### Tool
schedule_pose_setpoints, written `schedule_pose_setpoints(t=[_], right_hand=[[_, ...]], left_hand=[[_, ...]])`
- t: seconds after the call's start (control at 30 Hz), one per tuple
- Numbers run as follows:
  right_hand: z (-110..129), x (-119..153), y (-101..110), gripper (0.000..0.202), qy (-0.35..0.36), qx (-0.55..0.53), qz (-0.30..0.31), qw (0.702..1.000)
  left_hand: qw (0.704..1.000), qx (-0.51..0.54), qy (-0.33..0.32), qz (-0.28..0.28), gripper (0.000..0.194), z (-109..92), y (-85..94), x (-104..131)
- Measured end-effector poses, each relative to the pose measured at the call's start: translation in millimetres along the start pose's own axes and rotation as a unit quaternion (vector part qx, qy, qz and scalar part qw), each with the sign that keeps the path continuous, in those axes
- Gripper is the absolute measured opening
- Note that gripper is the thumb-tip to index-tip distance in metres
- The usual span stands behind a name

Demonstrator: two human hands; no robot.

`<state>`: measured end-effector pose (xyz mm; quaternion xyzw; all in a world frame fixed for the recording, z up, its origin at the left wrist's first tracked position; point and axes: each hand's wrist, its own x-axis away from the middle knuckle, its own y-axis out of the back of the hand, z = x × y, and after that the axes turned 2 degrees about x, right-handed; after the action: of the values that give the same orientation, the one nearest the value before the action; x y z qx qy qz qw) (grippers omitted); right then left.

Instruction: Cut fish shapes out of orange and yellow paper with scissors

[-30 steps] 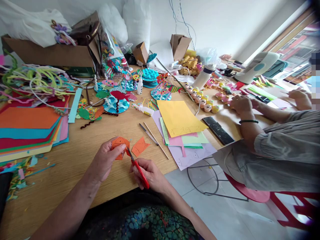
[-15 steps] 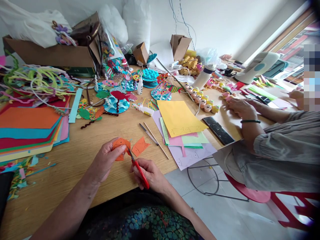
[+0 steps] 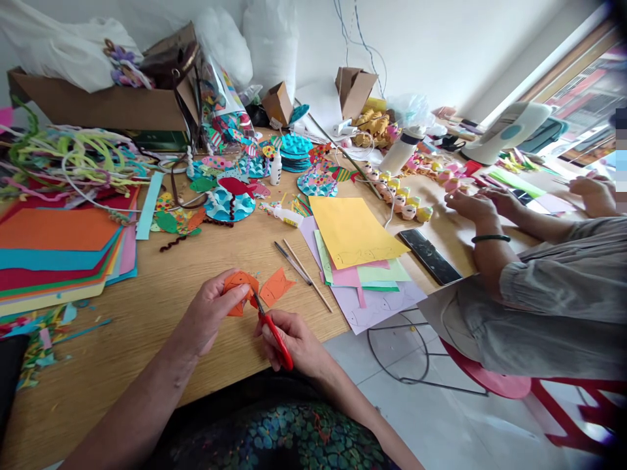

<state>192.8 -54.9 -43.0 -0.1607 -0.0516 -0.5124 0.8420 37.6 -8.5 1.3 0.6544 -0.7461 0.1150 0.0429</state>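
Pinched in my left hand [image 3: 214, 305] is a piece of orange paper [image 3: 235, 282] with a drawn fish outline. My right hand [image 3: 289, 336] grips red-handled scissors [image 3: 275, 339], their blades at the right edge of that paper. Just beyond the blades, a second orange paper piece [image 3: 277, 287] with drawn lines lies on the wooden table [image 3: 161, 294]. A pen [image 3: 292, 262] and a thin wooden stick [image 3: 308, 274] rest to its right. Part of the scissor blades is hidden by the paper.
Colored sheets [image 3: 53, 232] are stacked at left, with paper scraps [image 3: 44, 346] in front. A yellow sheet [image 3: 357, 228] tops more papers beside a phone [image 3: 428, 256]. Paper-plate fish crafts [image 3: 230, 202] and a glue bottle [image 3: 275, 168] stand behind. A co-worker's hands [image 3: 473, 209] are at right.
The orange paper's right edge has shifted slightly around the scissor blades. At right, the co-worker's hands have lifted and changed pose. The whole view has shifted a little.
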Motion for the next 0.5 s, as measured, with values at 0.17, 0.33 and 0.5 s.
schedule_pose_setpoints(t=[0.17,0.33,0.5], right_hand=[[0.1,0.0,-0.1,0.048,-0.008,0.003,-0.008,1.000],[0.6,0.2,-0.1,0.051,0.005,0.010,-0.013,1.000],[0.6,-0.1,-0.3,0.049,0.000,0.015,-0.015,1.000]], left_hand=[[1.000,0.012,0.006,-0.001,0.010,0.2,-0.1,-0.8],[1.000,0.023,0.006,0.005,0.009,1.2,1.0,-1.6],[1.000,0.025,-0.012,0.008,0.006,0.9,6.0,-2.0]])
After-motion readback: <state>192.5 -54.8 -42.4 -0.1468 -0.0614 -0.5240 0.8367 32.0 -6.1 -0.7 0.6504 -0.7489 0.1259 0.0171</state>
